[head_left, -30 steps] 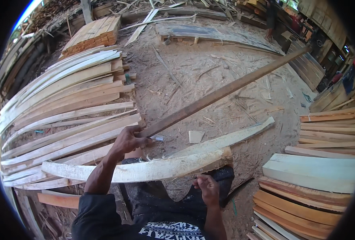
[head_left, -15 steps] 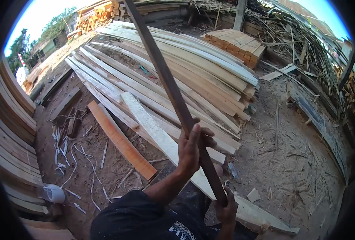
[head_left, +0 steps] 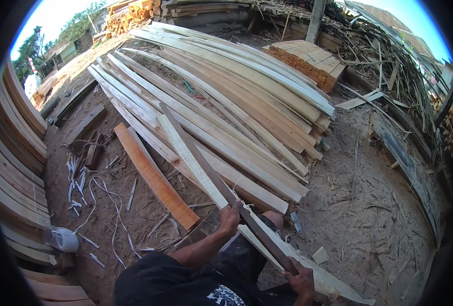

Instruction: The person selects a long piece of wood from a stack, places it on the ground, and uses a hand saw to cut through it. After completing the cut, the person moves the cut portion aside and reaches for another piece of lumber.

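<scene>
My left hand (head_left: 229, 219) is closed around a long dark wooden strip (head_left: 259, 234), near the lower middle of the view. Lower right, my right hand (head_left: 298, 279) grips the same strip near its end. The strip now lies low along a pale, rough-edged board (head_left: 188, 166) that runs from the planks down across my lap; whether my fingers also touch that board I cannot tell. A second pale board piece (head_left: 315, 273) extends toward the lower right under the strip. An orange plank (head_left: 155, 176) lies just left of the board.
Long cut planks (head_left: 236, 107) cover the ground ahead, with a bundled stack (head_left: 305, 64) behind. Planks (head_left: 19, 178) are piled along the left, near a white string roll (head_left: 68, 239). A dark panel (head_left: 400, 168) lies at right, beside scrap slats (head_left: 400, 61).
The view has turned left since a second ago. The dark strip, raised half a second ago, has come down along the pale board. My right hand, earlier off the strip, now grips it.
</scene>
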Motion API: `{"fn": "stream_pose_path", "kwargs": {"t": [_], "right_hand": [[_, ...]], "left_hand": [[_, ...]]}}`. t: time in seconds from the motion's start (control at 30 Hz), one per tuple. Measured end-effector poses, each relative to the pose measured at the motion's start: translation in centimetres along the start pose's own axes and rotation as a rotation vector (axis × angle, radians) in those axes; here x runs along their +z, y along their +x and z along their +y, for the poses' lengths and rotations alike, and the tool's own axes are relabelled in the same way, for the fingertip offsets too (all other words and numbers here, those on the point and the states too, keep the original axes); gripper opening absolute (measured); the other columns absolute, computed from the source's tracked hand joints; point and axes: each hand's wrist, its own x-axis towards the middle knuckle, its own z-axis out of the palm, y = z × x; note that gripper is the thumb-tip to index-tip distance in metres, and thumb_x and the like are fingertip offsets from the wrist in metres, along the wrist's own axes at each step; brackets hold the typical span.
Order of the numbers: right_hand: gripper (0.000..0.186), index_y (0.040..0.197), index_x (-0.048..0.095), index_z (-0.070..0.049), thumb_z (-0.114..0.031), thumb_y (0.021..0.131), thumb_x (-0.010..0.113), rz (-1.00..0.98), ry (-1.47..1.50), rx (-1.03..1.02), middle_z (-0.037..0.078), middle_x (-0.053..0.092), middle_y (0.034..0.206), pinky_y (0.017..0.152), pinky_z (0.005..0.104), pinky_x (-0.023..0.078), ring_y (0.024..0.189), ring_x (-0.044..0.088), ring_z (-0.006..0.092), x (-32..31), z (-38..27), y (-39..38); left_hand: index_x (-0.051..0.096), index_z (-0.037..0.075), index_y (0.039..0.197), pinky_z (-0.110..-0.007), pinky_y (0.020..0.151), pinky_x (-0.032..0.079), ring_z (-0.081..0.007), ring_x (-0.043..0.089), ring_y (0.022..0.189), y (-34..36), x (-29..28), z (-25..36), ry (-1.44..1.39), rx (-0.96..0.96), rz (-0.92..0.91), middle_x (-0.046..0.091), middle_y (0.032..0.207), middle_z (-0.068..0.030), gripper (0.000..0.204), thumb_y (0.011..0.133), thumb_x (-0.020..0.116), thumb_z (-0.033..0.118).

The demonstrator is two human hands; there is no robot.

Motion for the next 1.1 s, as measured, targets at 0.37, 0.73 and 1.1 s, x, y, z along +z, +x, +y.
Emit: {"fn": "stream_pose_path", "kwargs": {"t": [0.37, 0.73, 1.1], "right_hand": [[0.052, 0.118, 0.066, -0.012, -0.026, 0.07, 0.081, 0.033, 0.078, 0.161, 0.017, 0.07, 0.1, 0.074, 0.036, 0.054, 0.082, 0.07, 0.0287, -1.3, 3.0, -2.2], [0.035, 0.112, 0.064, 0.003, -0.021, 0.086, 0.069, 1.299, 0.783, 0.542, 0.005, 0.063, 0.079, 0.06, 0.0258, 0.048, 0.065, 0.057, 0.0095, 0.2, 16.9, -17.6], [0.053, 0.122, 0.057, -0.002, -0.041, 0.085, 0.061, 0.799, 0.259, 1.567, 0.027, 0.064, 0.104, 0.086, 0.0489, 0.049, 0.103, 0.061, 0.0414, 27.8, 19.9, -29.1]], "left_hand": [[0.062, -0.001, 0.066, -0.033, 0.05, 0.043, -0.0192, 0.055, 0.049, -5.8, 0.2, 4.7, 0.951, -0.194, -0.253, 0.054, 0.053, -0.0083, 0.064, 0.095, 0.049, 0.054], [0.067, -0.001, 0.087, -0.035, 0.068, 0.049, -0.0214, 0.065, 0.071, -7.4, 15.5, -4.7, 1.289, 0.63, -0.885, 0.068, 0.076, -0.0123, 0.038, 0.092, 0.059, 0.036], [0.069, 0.001, 0.099, -0.046, 0.08, 0.047, -0.0391, 0.064, 0.091, -6.2, 22.7, -14.7, 1.741, 0.38, -1.608, 0.067, 0.096, -0.0241, 0.056, 0.094, 0.046, 0.052]]}}
